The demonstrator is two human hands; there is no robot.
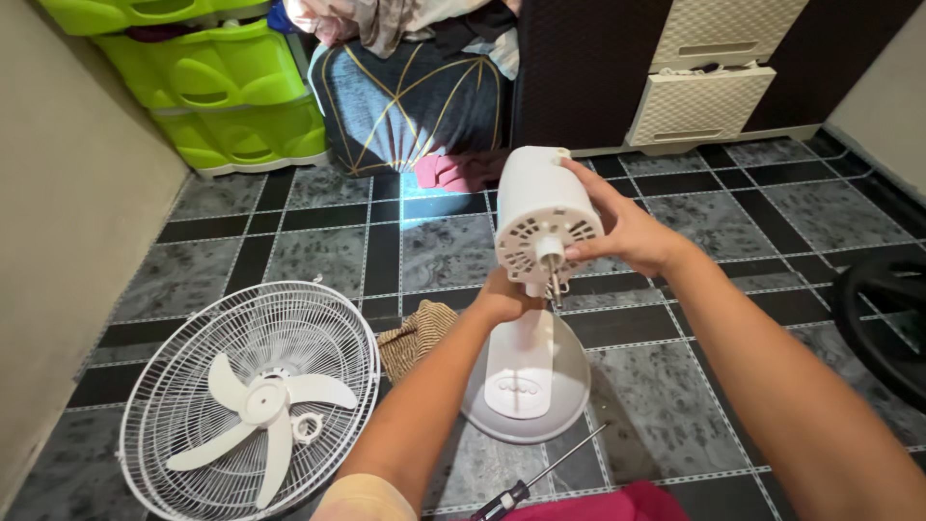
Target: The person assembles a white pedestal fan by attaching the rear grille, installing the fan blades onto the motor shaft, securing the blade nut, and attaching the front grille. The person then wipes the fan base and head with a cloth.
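Your right hand (pixel 627 227) is closed around the right side of the white motor housing (pixel 542 207), with the fingers (pixel 586 183) curled over its top and the thumb pressed near the shaft (pixel 552 260) at the vented front face. Your left hand (pixel 503 297) grips the fan's neck just below the housing; its fingers are wrapped behind the neck and mostly hidden. The housing is held upright above the round base (pixel 528 378), which rests on the tiled floor (pixel 675 386) at the centre of the scene. A screwdriver (pixel 540 475) lies on the floor just near of the base, its shank pointing far and right. To the near left, the wire grille (pixel 174 367) lies flat on the floor with the three-blade propeller (pixel 265 403) and a small ring nut (pixel 309 426) inside it. A woven cloth (pixel 415 338) lies between the grille and the base. Green drawers (pixel 227 92) stand at the far left, cream drawers (pixel 704 96) at the far right.
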